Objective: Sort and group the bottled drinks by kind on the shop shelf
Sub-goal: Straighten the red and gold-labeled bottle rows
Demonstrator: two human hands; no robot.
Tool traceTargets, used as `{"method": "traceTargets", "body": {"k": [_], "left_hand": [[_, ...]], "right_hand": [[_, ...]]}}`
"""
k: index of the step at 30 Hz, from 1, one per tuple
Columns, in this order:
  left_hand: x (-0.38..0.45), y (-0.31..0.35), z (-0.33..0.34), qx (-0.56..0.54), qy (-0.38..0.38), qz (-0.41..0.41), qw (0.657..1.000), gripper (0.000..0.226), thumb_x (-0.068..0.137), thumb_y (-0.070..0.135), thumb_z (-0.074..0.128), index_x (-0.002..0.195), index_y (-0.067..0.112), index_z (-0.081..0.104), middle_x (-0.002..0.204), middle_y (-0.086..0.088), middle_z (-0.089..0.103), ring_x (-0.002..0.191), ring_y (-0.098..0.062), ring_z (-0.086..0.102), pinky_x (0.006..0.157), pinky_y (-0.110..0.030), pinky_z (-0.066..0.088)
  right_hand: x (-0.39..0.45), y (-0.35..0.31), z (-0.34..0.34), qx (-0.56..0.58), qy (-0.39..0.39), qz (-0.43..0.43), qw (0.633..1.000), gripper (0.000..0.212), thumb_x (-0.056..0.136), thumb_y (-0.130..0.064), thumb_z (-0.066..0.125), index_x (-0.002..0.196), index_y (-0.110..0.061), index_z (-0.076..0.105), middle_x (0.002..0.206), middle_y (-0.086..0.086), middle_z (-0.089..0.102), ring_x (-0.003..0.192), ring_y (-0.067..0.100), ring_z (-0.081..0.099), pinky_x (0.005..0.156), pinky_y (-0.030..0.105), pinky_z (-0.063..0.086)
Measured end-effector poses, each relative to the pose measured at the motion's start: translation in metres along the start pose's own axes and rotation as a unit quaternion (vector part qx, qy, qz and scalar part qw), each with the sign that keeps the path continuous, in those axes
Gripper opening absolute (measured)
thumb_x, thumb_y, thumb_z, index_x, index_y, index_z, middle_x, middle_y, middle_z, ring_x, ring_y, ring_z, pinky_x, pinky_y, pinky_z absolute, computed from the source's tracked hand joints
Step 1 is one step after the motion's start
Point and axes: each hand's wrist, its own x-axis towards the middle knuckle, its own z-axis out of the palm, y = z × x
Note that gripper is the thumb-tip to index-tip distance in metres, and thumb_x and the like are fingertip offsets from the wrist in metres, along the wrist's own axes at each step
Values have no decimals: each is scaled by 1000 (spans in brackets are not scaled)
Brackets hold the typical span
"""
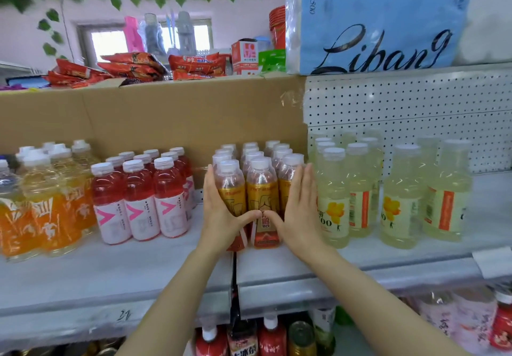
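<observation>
A tight block of gold-and-red labelled bottles [261, 186] with white caps stands mid-shelf. My left hand [221, 211] lies flat against the block's left side and my right hand [297, 208] against its right side, thumbs meeting in front of the middle front bottle. Both hands press the group between them, fingers stretched. Left of it stand red drinks with pink-and-white labels [140, 200], then orange drinks [47, 211]. Right of it stand pale yellow drinks with flower labels [333, 197].
The grey shelf board [138, 269] has a seam below my hands. Behind the bottles rise a cardboard wall [171, 114] and white pegboard [410, 111]. A blue tissue pack [379, 23] and snack packets [194, 66] lie above. More bottles stand on the lower shelf [271, 336].
</observation>
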Motion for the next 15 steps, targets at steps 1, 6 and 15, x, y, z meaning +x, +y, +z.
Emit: {"method": "traceTargets", "body": {"k": [1,6,15], "left_hand": [[2,0,-1,3,-5,7,1000,140,60,34,95,156,36,-7,161,17,5,146,4,6,120,-29,16],[8,-11,-5,-2,-28,23,999,132,64,35,92,149,50,-7,156,22,11,149,-1,13,123,-38,22],[7,-18,-7,-26,-40,5,999,133,66,28,93,155,39,-5,160,15,19,144,-3,28,114,-25,30]], "right_hand": [[0,1,0,-1,-3,0,1000,119,89,-60,55,147,-7,-33,154,11,-42,145,25,-34,123,39,-10],[1,1,-1,20,-6,8,1000,122,87,-59,60,147,-9,-34,155,10,-41,146,24,-33,121,36,-13],[-2,-4,12,54,-7,55,997,123,88,-51,66,145,-18,-38,156,12,-38,149,30,-23,124,45,1]]}}
